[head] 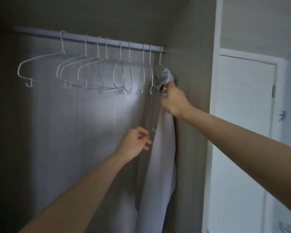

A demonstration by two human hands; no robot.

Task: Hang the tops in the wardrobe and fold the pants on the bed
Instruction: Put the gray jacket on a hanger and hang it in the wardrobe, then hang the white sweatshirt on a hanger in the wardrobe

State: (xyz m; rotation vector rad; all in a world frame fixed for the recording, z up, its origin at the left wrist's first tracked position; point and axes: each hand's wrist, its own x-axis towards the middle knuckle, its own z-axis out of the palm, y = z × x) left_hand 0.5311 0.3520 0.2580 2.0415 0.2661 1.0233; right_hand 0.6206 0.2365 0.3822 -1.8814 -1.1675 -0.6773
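Observation:
A pale grey top hangs on the rightmost white hanger at the right end of the wardrobe rail, close against the wardrobe's side wall. My right hand pinches the fabric near the top's shoulder, just under the hanger. My left hand hovers lower, beside the hanging cloth's left edge, fingers loosely curled and holding nothing. The top's lower part drops out of view at the bottom.
Several empty white wire hangers fill the rail to the left of the top. The wardrobe's grey side panel stands right behind my right hand. A white door lies beyond it on the right.

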